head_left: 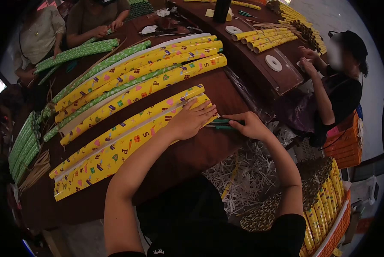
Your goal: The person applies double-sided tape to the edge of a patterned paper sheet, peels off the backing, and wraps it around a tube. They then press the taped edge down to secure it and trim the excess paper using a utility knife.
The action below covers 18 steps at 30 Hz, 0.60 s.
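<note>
A partly unrolled yellow patterned wrapping paper roll (127, 143) lies in front of me on the dark table, its sheet spread toward me. My left hand (192, 119) rests flat on the sheet's right end, fingers stretched out. Just right of it, my right hand (248, 125) is closed around green-handled scissors (221, 123). The blades are at the sheet's right edge and mostly hidden. Beyond the unrolled sheet lie several more yellow rolls (157, 92) and green leaf-patterned rolls (102, 68).
White paper shreds (243, 180) lie below the table edge, beside an orange crate (340, 227) of yellow rolls. A co-worker (342, 85) sits at the right near white tape rings (273, 63). Two people (93, 21) handle green rolls at the far left.
</note>
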Available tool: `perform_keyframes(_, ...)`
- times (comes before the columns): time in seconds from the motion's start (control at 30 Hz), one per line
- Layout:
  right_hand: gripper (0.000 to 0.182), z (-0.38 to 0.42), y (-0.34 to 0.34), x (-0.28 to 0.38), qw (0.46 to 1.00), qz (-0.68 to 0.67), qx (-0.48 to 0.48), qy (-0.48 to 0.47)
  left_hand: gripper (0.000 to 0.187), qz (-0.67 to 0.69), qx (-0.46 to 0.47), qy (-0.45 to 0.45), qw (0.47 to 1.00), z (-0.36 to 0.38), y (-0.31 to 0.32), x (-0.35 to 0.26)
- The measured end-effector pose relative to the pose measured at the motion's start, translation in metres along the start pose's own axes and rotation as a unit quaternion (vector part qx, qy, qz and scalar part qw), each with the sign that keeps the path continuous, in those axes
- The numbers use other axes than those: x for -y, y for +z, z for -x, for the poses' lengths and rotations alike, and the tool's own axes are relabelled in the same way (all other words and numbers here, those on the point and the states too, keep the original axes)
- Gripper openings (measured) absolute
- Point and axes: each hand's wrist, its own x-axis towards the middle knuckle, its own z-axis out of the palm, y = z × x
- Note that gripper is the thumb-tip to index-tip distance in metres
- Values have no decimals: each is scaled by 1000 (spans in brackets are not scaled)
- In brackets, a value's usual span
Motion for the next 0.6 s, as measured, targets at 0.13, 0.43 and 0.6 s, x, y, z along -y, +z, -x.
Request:
perform_keyframes(0.13,29,1,-4,0,1000,-4,5,1,45,10,-7,6,1000,0,-1,-1)
perform_keyframes(0.43,29,1,-3,-2,998,-36,15,-46,46,3,7,3,1000,-1,-2,1)
perform_keyframes(0.6,29,3,-2,-2,998,-51,12,-45,45,-1,-11,7,1000,0,2,1)
